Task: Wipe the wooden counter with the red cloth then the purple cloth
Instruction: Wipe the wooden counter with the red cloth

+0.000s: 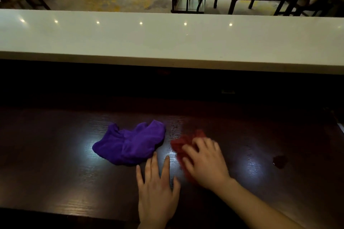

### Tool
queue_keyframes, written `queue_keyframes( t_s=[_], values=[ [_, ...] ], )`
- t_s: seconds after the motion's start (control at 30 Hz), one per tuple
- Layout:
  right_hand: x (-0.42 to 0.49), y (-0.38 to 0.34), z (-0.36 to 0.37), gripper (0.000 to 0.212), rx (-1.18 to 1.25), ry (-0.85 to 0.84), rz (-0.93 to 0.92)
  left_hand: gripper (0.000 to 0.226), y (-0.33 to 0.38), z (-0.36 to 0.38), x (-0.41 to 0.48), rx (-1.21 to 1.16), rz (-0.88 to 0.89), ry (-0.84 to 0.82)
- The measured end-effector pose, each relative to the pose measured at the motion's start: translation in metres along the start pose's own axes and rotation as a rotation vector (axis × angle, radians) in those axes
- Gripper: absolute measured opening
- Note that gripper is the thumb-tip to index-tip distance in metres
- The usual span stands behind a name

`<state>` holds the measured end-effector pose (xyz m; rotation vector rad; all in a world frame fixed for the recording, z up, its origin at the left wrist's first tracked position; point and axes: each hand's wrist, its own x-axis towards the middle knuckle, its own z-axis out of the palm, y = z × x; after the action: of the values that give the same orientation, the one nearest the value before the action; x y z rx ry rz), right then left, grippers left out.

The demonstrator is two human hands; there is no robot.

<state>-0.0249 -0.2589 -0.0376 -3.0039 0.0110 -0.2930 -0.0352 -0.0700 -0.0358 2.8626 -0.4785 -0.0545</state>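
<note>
The dark wooden counter (65, 163) fills the lower half of the view. On it lies a crumpled purple cloth (130, 145), left of centre, with no hand on it. A red cloth (183, 142) lies just right of it, mostly covered by my right hand (206, 163), which presses down on it with curled fingers and looks motion-blurred. My left hand (158, 191) rests flat on the wood with fingers spread, its fingertips just short of the purple cloth's near edge.
A white raised ledge (167, 42) runs across behind the wooden counter, with a dark recess beneath it. A small dark spot (280, 161) sits on the wood at the right. Chairs and tables stand on the floor beyond the ledge.
</note>
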Motion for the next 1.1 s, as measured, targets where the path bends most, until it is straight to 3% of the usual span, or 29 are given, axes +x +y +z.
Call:
queue_keyframes(
  t_s=[0.1,0.2,0.27,0.43,0.5,0.57,0.7,0.77,0.97,1.1],
  values=[
    [0.046,0.027,-0.001,0.035,-0.008,0.066,0.302,0.066,0.001,-0.001,0.000,-0.008,-0.001,0.010],
    [0.087,0.035,0.004,0.043,0.055,0.001,0.408,0.065,0.001,-0.001,-0.001,-0.005,-0.004,0.010],
    [0.100,0.031,0.008,0.048,0.087,-0.059,0.358,0.064,0.001,0.000,-0.001,0.003,-0.006,0.002],
    [0.050,0.007,0.003,0.049,0.084,-0.141,-0.105,0.066,0.001,-0.001,0.000,0.005,-0.010,0.002],
    [0.015,0.014,0.001,0.045,0.084,-0.144,-0.203,0.066,0.001,0.000,0.000,0.001,0.001,0.015],
    [0.010,0.036,0.001,0.042,0.039,-0.127,-0.169,0.066,0.000,0.001,0.000,-0.008,0.010,0.031],
    [0.064,0.045,-0.003,0.049,0.022,-0.103,0.221,0.065,0.001,0.002,0.000,-0.013,0.009,0.039],
    [0.082,0.026,0.000,0.052,0.041,-0.122,0.293,0.065,0.001,0.003,0.000,-0.009,0.003,0.033],
    [-0.016,-0.009,-0.002,0.044,0.097,-0.133,-0.088,0.067,-0.002,0.003,0.000,0.017,-0.002,0.012],
    [-0.061,0.051,-0.017,0.041,0.062,-0.105,-0.014,0.064,0.000,0.003,-0.002,0.011,-0.004,0.036]
  ],
)
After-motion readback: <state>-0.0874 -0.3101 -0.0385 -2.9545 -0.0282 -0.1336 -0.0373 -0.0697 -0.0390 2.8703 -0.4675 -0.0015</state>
